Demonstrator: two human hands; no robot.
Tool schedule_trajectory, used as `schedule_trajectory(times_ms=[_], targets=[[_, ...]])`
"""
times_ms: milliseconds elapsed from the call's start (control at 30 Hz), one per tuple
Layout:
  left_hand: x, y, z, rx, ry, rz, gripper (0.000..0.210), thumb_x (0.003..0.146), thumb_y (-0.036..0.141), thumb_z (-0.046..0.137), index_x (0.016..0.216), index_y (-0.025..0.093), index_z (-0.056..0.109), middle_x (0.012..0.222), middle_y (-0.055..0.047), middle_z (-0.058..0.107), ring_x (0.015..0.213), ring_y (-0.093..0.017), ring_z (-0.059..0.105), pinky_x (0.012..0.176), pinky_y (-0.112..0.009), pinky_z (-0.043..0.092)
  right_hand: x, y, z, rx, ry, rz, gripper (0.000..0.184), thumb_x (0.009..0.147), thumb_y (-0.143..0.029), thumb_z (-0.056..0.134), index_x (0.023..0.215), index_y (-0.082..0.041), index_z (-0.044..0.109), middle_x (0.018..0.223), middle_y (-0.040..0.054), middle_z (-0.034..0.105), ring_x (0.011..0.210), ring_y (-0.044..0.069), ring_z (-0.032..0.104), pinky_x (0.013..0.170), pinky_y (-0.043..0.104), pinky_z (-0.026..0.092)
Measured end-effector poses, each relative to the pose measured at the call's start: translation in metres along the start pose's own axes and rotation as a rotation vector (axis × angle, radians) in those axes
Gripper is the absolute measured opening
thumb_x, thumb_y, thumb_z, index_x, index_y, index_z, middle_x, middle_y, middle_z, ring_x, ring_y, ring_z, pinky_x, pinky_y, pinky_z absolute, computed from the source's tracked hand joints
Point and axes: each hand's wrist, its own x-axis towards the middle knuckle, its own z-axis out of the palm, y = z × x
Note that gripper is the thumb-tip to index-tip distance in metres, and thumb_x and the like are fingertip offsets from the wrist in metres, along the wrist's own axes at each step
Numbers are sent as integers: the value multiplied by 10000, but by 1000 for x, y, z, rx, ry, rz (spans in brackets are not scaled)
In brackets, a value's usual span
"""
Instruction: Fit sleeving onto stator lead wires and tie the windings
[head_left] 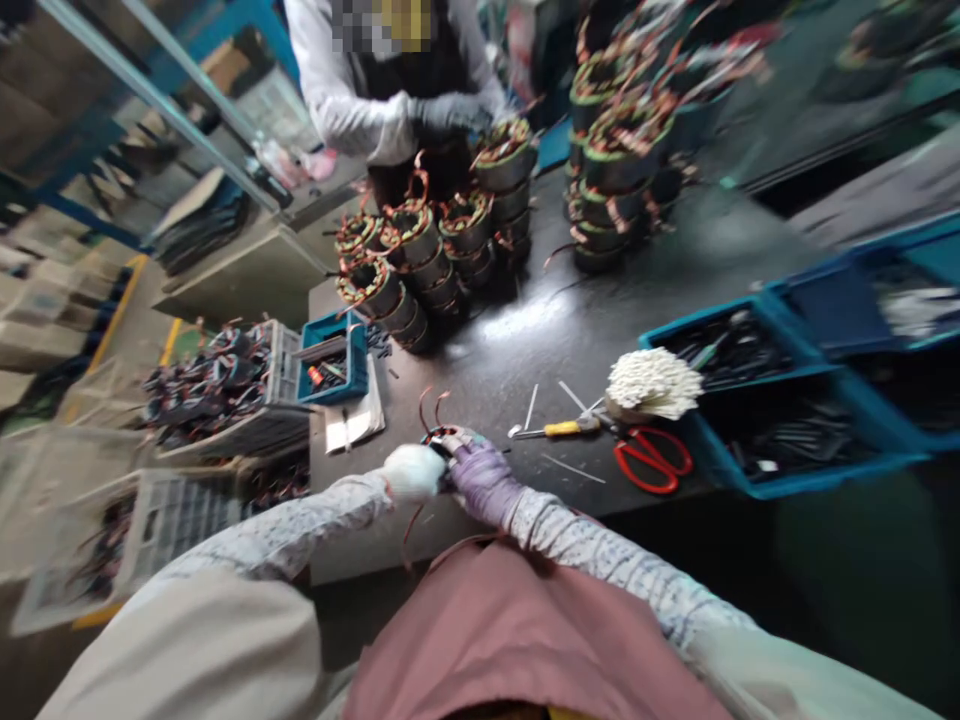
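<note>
At the near edge of the workbench, a small motor stator (pixel 441 441) with copper lead wires sits between my two gloved hands, mostly covered by them. My left hand (pixel 415 473), in a white glove, is closed on its left side. Wrapped round its right side is my right hand (pixel 484 480), in a purple glove. Loose copper leads stick up beyond the fingers, and another hangs down near my apron. To the right lie a yellow-handled screwdriver (pixel 562 429), red-handled scissors (pixel 652 460) and a bundle of white sleeving (pixel 652 384).
Stacked stators (pixel 431 265) stand at the back of the workbench (pixel 480 370), with more at the back right (pixel 619 165). Blue bins (pixel 832 475) line the right side. A small blue crate (pixel 367 365) and a grey crate (pixel 283 370) are left. A co-worker (pixel 360 110) stands opposite.
</note>
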Motion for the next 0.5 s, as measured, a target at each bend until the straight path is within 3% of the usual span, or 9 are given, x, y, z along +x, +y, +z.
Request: schedule_trajectory(times_ms=[100, 200, 300, 367, 433, 500], targets=[[-16, 2, -2, -109, -70, 92, 191, 742, 280, 586, 581, 188, 541, 515, 24, 494, 515, -129, 512, 524, -228, 419, 0, 0, 0, 14, 6, 12, 511, 828, -272, 607, 1300, -76, 614, 1536, 184, 386, 1431, 366, 321, 1147, 540, 314], [-39, -5, 4, -312, -128, 234, 178, 775, 299, 538, 649, 180, 579, 586, 27, 555, 555, -110, 517, 562, -215, 448, -8, 14, 7, 130, 93, -34, 538, 802, -338, 645, 1287, -106, 624, 1486, 194, 454, 1404, 354, 368, 1132, 538, 336], [-42, -20, 18, -336, 69, 282, 210, 813, 329, 527, 818, 199, 692, 1003, -56, 700, 905, -197, 630, 846, -324, 507, -13, 37, 19, 487, 404, 103, 587, 805, -529, 613, 1277, -179, 624, 1386, 175, 556, 1299, 319, 499, 1090, 510, 402], [-28, -26, 30, -151, 131, 249, 197, 762, 310, 607, 883, 224, 736, 1364, -86, 590, 1261, -295, 517, 1098, -437, 374, -4, 46, 23, 782, 586, 299, 544, 870, -591, 486, 1204, -194, 650, 1233, 162, 648, 1148, 285, 609, 992, 466, 490], [-8, -28, 43, -50, 80, 129, 332, 728, 267, 623, 1036, 225, 739, 1505, -97, 467, 1443, -319, 323, 1197, -451, 240, 16, 44, 21, 956, 612, 387, 535, 914, -605, 393, 1096, -190, 676, 1041, 131, 703, 985, 254, 664, 872, 413, 544], [10, -27, 53, -88, 26, 27, 520, 743, 262, 581, 1253, 194, 653, 1498, -126, 472, 1460, -286, 312, 1188, -395, 282, 42, 33, 13, 940, 492, 381, 489, 936, -573, 392, 1001, -190, 690, 907, 82, 710, 879, 220, 666, 797, 357, 545]])
